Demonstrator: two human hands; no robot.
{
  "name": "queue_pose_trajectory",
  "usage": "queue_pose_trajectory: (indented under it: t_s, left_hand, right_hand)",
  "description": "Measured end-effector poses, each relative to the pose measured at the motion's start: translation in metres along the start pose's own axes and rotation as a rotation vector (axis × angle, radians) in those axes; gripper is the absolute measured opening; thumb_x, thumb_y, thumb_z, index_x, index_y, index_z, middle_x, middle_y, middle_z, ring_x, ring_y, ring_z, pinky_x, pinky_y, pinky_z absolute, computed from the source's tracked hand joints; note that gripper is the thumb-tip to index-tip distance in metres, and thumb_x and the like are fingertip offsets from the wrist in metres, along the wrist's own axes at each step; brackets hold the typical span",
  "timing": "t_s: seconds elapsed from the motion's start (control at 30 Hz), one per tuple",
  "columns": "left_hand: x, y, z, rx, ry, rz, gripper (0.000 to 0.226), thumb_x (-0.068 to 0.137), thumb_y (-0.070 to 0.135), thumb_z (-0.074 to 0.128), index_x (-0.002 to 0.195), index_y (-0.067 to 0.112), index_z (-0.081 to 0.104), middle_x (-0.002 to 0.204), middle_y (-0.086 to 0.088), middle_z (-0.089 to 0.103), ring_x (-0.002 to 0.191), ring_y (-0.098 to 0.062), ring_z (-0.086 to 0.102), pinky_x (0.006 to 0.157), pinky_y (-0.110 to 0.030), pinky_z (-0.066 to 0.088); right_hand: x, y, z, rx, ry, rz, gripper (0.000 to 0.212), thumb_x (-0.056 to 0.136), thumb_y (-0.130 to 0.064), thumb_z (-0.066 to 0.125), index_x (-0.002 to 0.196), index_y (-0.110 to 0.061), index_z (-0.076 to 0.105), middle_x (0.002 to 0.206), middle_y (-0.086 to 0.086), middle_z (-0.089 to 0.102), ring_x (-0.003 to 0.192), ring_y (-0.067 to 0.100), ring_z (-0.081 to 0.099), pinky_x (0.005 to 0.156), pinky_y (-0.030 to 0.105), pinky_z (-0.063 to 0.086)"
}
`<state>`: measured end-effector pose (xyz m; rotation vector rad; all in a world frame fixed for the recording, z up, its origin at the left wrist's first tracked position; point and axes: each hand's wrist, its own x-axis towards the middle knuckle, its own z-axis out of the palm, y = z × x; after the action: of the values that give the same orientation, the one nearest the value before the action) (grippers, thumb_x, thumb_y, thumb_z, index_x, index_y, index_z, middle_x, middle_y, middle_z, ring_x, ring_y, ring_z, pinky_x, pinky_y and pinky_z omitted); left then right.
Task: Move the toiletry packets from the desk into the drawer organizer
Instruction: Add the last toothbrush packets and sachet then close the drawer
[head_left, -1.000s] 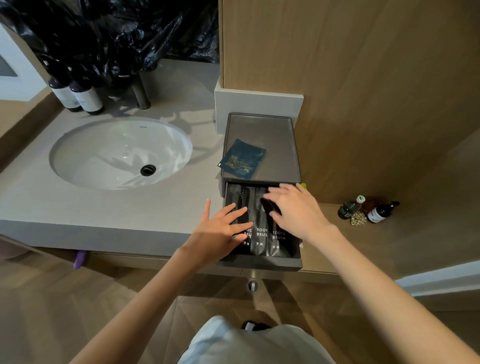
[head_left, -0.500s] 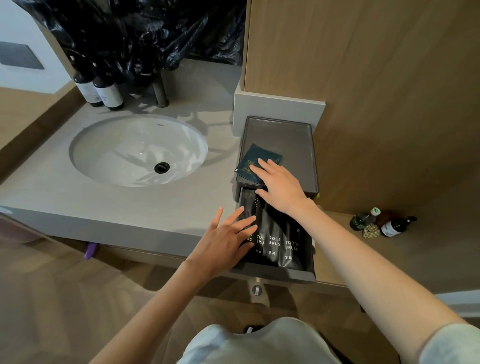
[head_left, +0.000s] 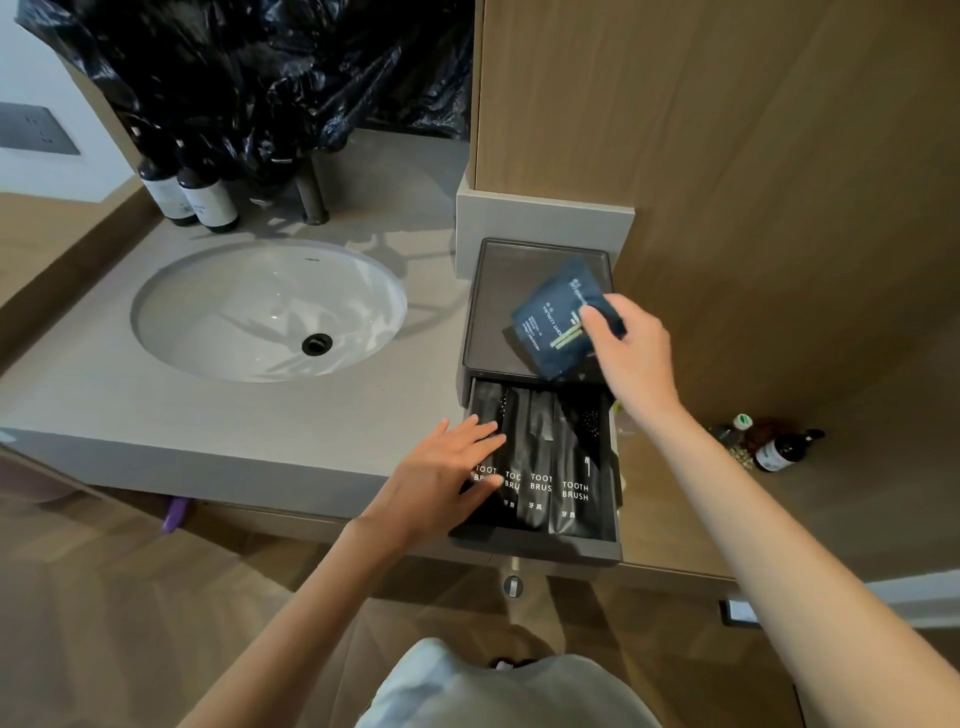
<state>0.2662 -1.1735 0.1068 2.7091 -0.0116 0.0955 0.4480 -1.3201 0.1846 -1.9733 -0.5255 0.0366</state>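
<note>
Grey vanity top (head_left: 156, 405) w/ oval sink (head_left: 223, 312), wood wall panel (head_left: 753, 156), wood floor (head_left: 104, 597)

Soft, fairly dim light leaves pale streaked reflections in the sink (head_left: 208, 312). The right hand (head_left: 636, 358) blurs slightly; straight lines bow near the edges.

Left hand (head_left: 441, 478) flat, fingers (head_left: 480, 432) spread; right hand (head_left: 631, 353) forward, fingers pinched
</note>
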Motion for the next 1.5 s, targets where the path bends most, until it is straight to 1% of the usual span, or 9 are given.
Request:
queue_pose_trajectory:
  t_s: [0.3, 0.5, 0.6, 0.73, 0.9, 1.1, 1.23, 1.33, 1.5]
  left_hand:
    - [0.022, 0.036, -0.042, -0.726, 0.184, -0.271, 0.057, 0.093, 0.037, 0.053, 0.145, 0.026, 0.033, 0.135, 0.009, 0.054, 0.121, 0.0, 0.051, 0.102, -0.017, 0.039]
    - [0.031, 0.046, -0.045, -1.202, 0.253, -0.465, 0.035, 0.089, 0.017, 0.062, 0.124, 0.018, 0.054, 0.094, -0.005, 0.073, 0.082, -0.013, 0.071, 0.078, -0.024, 0.057]
    - [0.036, 0.046, -0.047, -1.35, 0.275, -0.53, 0.018, 0.09, 0.01, 0.06, 0.108, 0.015, 0.06, 0.069, 0.006, 0.073, 0.065, -0.004, 0.068, 0.07, -0.02, 0.058]
    - [0.038, 0.034, -0.047, -1.258, 0.183, -0.548, 0.014, 0.089, 0.008, 0.062, 0.101, 0.016, 0.062, 0.065, 0.008, 0.072, 0.062, -0.002, 0.067, 0.068, -0.021, 0.059]
    - [0.041, 0.026, -0.042, -1.047, 0.082, -0.541, 0.025, 0.085, 0.008, 0.067, 0.11, 0.012, 0.063, 0.062, 0.004, 0.067, 0.051, 0.001, 0.063, 0.05, -0.012, 0.049]
    - [0.061, 0.019, -0.004, -0.855, -0.014, -0.632, 0.037, 0.081, 0.014, 0.072, 0.115, 0.005, 0.061, 0.09, -0.015, 0.071, 0.058, -0.01, 0.066, 0.052, -0.018, 0.055]
    - [0.076, 0.02, 0.008, -0.72, -0.04, -0.57, 0.033, 0.082, 0.016, 0.071, 0.113, 0.006, 0.064, 0.076, -0.005, 0.07, 0.06, -0.013, 0.066, 0.059, -0.025, 0.059]
    - [0.086, 0.029, 0.012, -0.63, -0.064, -0.495, 0.03, 0.082, 0.014, 0.07, 0.111, 0.008, 0.066, 0.065, 0.005, 0.064, 0.045, -0.002, 0.061, 0.051, -0.015, 0.053]
    - [0.087, 0.038, 0.018, -0.559, -0.106, -0.458, 0.034, 0.081, 0.019, 0.071, 0.114, 0.014, 0.065, 0.06, 0.009, 0.06, 0.047, -0.006, 0.059, 0.063, -0.021, 0.057]
  right_hand:
    - [-0.04, 0.004, -0.028, 0.579, -0.209, 0.431, 0.012, 0.093, -0.011, 0.058, 0.1, -0.012, 0.068, 0.101, 0.008, 0.071, 0.094, 0.019, 0.068, 0.075, 0.026, 0.058]
    - [-0.066, 0.005, -0.027, 0.651, -0.31, 0.523, 0.01, 0.086, -0.008, 0.067, 0.085, -0.012, 0.058, 0.079, 0.007, 0.069, 0.078, 0.026, 0.066, 0.071, 0.031, 0.057]
    - [-0.077, 0.001, -0.022, 0.665, -0.395, 0.522, 0.026, 0.085, -0.001, 0.065, 0.108, -0.013, 0.063, 0.097, 0.005, 0.076, 0.087, 0.019, 0.072, 0.073, 0.029, 0.06]
    - [-0.079, 0.004, -0.025, 0.462, -0.366, 0.465, 0.029, 0.087, -0.011, 0.067, 0.115, -0.008, 0.061, 0.105, 0.011, 0.073, 0.089, 0.016, 0.07, 0.07, 0.024, 0.058]
    - [-0.082, 0.021, -0.034, -0.046, -0.417, 0.34, 0.011, 0.081, -0.028, 0.074, 0.085, -0.018, 0.073, 0.059, -0.011, 0.067, 0.068, 0.007, 0.064, 0.073, 0.022, 0.051]
    - [-0.097, 0.037, -0.031, -0.404, -0.359, 0.322, 0.026, 0.078, -0.038, 0.073, 0.095, -0.019, 0.068, 0.079, -0.007, 0.063, 0.072, 0.009, 0.059, 0.067, 0.026, 0.044]
    - [-0.107, 0.045, -0.035, -0.409, -0.272, 0.369, 0.049, 0.087, -0.032, 0.065, 0.13, -0.015, 0.049, 0.121, 0.003, 0.058, 0.112, 0.02, 0.056, 0.093, 0.034, 0.046]
    - [-0.115, 0.049, -0.033, -0.38, -0.353, 0.454, 0.049, 0.091, -0.028, 0.061, 0.136, -0.015, 0.049, 0.132, 0.003, 0.059, 0.118, 0.019, 0.056, 0.105, 0.031, 0.04]
    - [-0.124, 0.05, -0.029, -0.208, -0.296, 0.496, 0.037, 0.091, -0.014, 0.06, 0.128, -0.01, 0.058, 0.122, 0.007, 0.065, 0.107, 0.01, 0.058, 0.076, 0.004, 0.032]
